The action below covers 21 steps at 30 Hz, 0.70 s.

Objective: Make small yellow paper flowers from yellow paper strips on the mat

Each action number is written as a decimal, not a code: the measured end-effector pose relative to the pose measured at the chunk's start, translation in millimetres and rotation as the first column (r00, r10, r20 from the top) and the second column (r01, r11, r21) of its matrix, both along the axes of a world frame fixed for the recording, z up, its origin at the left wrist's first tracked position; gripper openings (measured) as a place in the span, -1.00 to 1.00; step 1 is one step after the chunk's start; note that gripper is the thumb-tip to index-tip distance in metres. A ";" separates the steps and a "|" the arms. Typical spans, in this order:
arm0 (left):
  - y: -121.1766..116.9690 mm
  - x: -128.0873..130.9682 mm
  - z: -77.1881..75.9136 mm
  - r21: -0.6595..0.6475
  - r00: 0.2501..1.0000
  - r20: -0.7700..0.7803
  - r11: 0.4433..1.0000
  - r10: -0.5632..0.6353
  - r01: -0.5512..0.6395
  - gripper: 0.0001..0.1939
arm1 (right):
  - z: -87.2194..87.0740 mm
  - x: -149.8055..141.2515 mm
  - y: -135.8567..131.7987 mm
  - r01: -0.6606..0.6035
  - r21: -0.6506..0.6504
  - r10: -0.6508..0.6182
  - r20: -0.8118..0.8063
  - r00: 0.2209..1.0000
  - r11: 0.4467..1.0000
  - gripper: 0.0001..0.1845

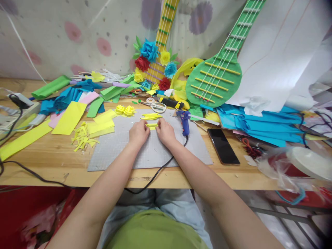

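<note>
My left hand (139,132) and my right hand (166,130) face each other above the grey cutting mat (111,152). Stretched between their pinched fingertips is a short strip of yellow crepe paper (151,126), each hand gripping one end. Just beyond it lie a few cut yellow paper pieces (151,116). Yellow paper flowers (126,110) rest at the mat's upper left. To the right of my right hand is a blue hot glue gun (184,122), its cord running under my right forearm. White-handled scissors (157,107) lie behind the pieces.
Yellow paper sheets (69,118) and shredded yellow scraps (84,136) lie at left. A phone (223,146) sits right of the mat. Behind stand a green paper lute (215,81) and a yellow one (155,65) with paper flowers. Blue crepe paper (261,121) is stacked at right.
</note>
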State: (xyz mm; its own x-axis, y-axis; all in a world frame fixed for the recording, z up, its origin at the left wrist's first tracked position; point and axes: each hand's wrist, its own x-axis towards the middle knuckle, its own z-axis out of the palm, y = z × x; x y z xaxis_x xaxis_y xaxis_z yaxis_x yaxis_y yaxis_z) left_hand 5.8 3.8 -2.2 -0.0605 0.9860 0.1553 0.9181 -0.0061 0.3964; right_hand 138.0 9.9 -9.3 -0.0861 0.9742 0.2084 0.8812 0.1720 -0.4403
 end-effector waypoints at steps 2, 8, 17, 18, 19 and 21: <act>-0.5 0.3 0.6 0.001 1.000 0.001 1.000 0.007 -0.007 -0.80 | 1.2 -0.7 -1.3 0.003 -0.001 -0.003 0.046 0.999 1.000 -0.82; -0.9 1.6 2.5 -0.013 0.999 -0.006 0.999 0.045 -0.045 -0.79 | 3.6 -2.4 -3.7 0.006 -0.017 -0.004 0.145 0.989 1.000 -0.82; -4.6 2.5 4.8 0.038 0.990 -0.124 0.996 -0.074 0.080 -0.80 | 9.8 -4.2 -9.0 0.006 -0.032 0.001 0.215 0.977 0.999 -0.80; -4.8 2.5 5.0 0.042 0.987 -0.136 0.995 -0.089 0.095 -0.78 | 9.9 -4.4 -9.4 0.006 -0.030 0.001 0.222 0.975 1.000 -0.79; -4.8 2.4 5.1 0.044 0.984 -0.147 0.993 -0.099 0.107 -0.76 | 9.9 -4.6 -9.8 0.006 -0.029 0.001 0.229 0.973 1.000 -0.78; -4.5 1.9 5.2 0.041 0.981 -0.159 0.992 -0.110 0.118 -0.75 | 9.6 -5.3 -10.4 0.005 -0.027 0.001 0.239 0.971 1.000 -0.77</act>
State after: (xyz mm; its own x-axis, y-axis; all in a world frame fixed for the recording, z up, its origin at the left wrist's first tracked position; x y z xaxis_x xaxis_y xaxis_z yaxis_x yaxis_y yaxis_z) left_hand 7.7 -0.6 2.9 0.0808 0.9759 0.2028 0.9607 -0.1305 0.2451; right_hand 132.7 -0.5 0.3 -0.1284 0.9794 0.1559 0.9617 0.1614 -0.2216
